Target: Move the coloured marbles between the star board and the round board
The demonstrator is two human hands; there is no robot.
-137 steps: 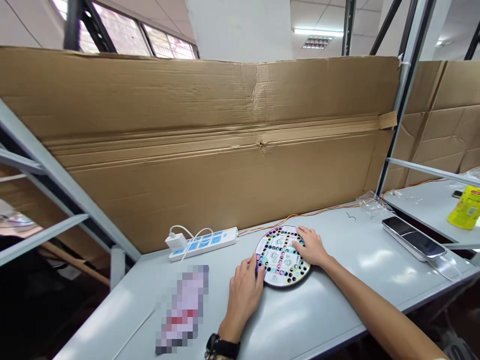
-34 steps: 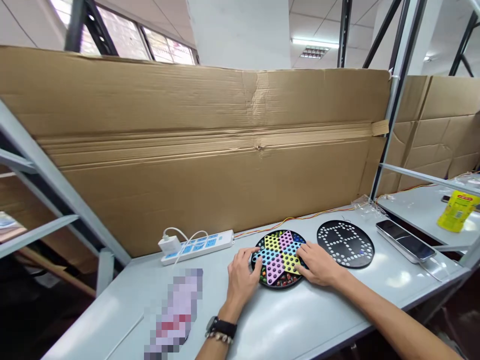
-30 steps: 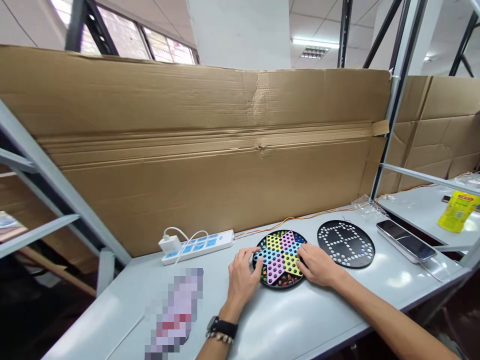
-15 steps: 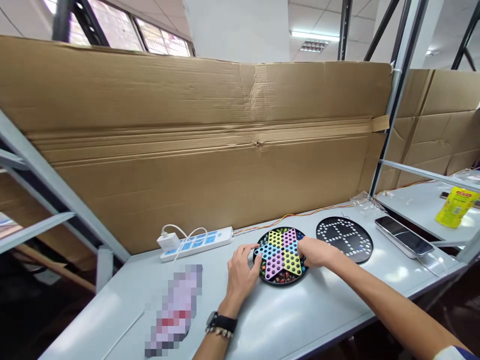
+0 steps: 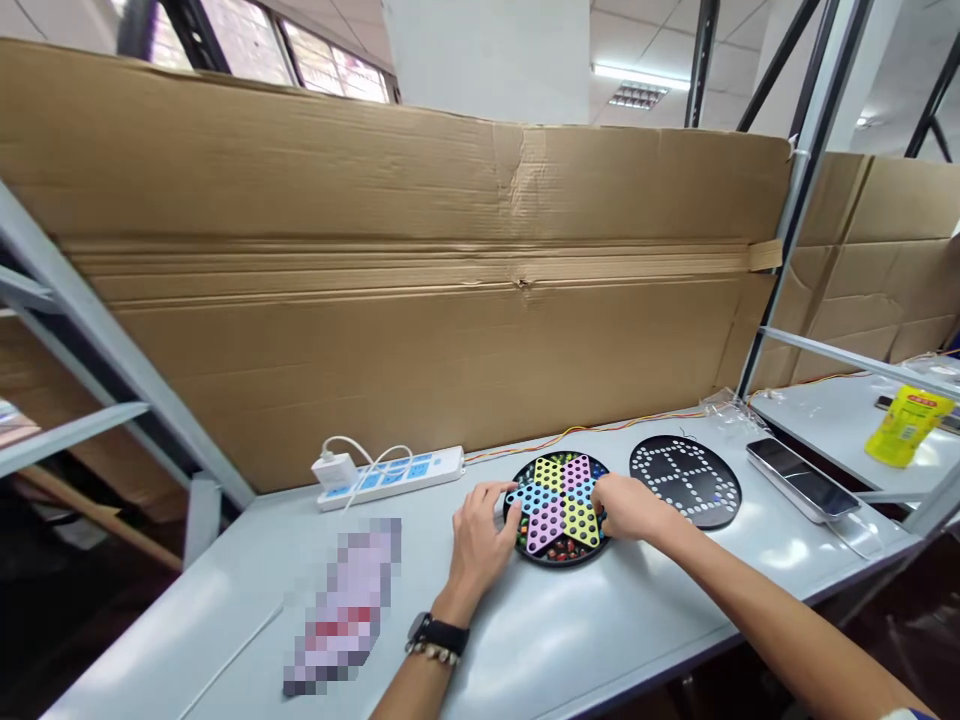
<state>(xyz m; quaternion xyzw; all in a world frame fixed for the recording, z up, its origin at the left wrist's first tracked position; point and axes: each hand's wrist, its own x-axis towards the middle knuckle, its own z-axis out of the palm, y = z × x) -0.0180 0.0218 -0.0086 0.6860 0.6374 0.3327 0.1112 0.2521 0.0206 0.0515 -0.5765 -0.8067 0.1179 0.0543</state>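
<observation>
A round black game board (image 5: pixel 559 510) with a star of yellow, pink and blue perforated segments and small marbles in its rim lies on the grey table (image 5: pixel 570 640). My left hand (image 5: pixel 480 535) grips its left edge, thumb on top. On the board's right edge my right hand (image 5: pixel 626 505) is closed. A black round lid (image 5: pixel 685 480) with rows of white holes lies flat just to the right, apart from both hands.
A white and blue power strip (image 5: pixel 390 475) with a plugged charger sits behind the board. A phone (image 5: pixel 802 478) lies at the right, a yellow bottle (image 5: pixel 904 428) on the neighbouring table. A blurred-out object (image 5: pixel 341 605) lies front left. A cardboard wall (image 5: pixel 450 290) backs the table.
Early on the board carried a patterned cover under my hands; now the cover lies apart on the right, black side up. In the last second my hands hold the star board nearly still.
</observation>
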